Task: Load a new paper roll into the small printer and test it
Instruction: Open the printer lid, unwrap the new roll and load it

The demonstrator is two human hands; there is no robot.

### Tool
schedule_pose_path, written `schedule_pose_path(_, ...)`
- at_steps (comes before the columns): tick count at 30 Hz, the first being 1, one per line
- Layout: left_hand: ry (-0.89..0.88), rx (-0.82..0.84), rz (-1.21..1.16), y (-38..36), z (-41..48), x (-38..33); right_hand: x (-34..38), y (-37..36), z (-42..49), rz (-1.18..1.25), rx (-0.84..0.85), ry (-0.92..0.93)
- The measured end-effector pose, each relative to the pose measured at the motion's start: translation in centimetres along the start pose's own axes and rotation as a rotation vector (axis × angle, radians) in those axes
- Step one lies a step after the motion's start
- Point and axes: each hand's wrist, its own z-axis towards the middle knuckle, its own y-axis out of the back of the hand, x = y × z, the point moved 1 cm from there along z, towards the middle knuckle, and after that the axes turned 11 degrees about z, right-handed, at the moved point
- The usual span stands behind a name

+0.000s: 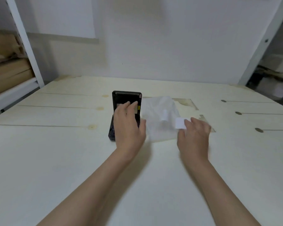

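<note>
The small printer (126, 99) was black, with a pale grey strip along the top edge of its raised lid and a small yellow spot on its right side. The paper roll (180, 123) was plain white, brighter than the milky, translucent plastic bag (155, 108), through which a second white roll (165, 115) showed faintly. The table (55, 144) was pale cream wood, patterned with tan knots (91, 127), thin dark seams and dark oval spots (259, 130) down its right side; a brownish stained patch (185, 102) showed behind the bag. The wall (153, 46) was off-white, the shelf frame (23, 38) white, the stacked cardboard (6, 67) brown.
</note>
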Motion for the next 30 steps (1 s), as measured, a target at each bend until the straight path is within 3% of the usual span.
schedule_pose_path(5, -0.273, 0.327, 0.116, -3.4, -1.8, -3.9, -4.0, 1.5, 1.0, -0.278, 0.267, -0.224)
schedule_pose_path(8, -0.346, 0.413, 0.148, -5.1, -2.6, -5.1, -5.3, 1.7, 1.6, -0.351, 0.276, -0.253)
schedule_pose_path(12, -0.411, 0.421, 0.228, -6.2, -2.1, -5.5, -5.9, 1.3, 1.2, -0.235, 0.216, -0.148)
schedule_pose_path(17, -0.337, 0.331, 0.351, -7.2, -1.1, -4.6, -5.9, 1.0, 0.8, -0.204, 0.286, -0.179)
schedule_pose_path(22, -0.245, 0.237, 0.415, -7.1, -1.4, -3.5, -5.9, 0.8, 1.2, -0.061, 0.206, -0.133)
schedule_pose_path(26, -0.224, 0.144, 0.326, -7.4, -2.3, -3.8, -5.4, 1.1, 1.7, 0.053, 0.114, -0.150)
schedule_pose_path(30, -0.318, 0.234, 0.231, -7.3, -2.1, -6.7, -4.8, 1.1, 1.6, 0.291, 0.083, -0.162)
